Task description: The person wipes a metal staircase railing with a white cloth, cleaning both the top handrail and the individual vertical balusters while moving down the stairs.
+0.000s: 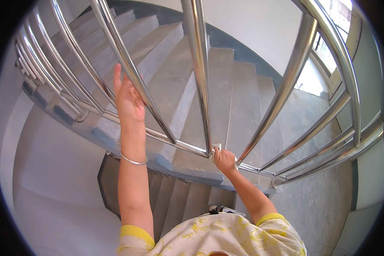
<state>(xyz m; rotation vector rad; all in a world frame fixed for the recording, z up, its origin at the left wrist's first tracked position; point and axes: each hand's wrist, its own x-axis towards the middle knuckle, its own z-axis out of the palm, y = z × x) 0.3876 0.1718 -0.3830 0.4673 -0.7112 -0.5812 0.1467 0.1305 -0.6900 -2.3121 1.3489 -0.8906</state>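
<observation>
My right hand grips a crumpled white cloth against the lower rail, between the feet of two steel balusters. Parts of the cloth show at both sides of the hand. Higher up and to the left, my left hand is raised with its palm towards me, against a shiny steel baluster. One digit points up, apart from the rest; the other fingers are partly hidden behind that baluster, so their hold is unclear. The thin lower rail runs along the foot of the balusters.
Concrete steps curve behind the railing, with a dark painted skirting along the wall. Below me a lower flight descends. At the right, a thick steel handrail bends round near a bright window.
</observation>
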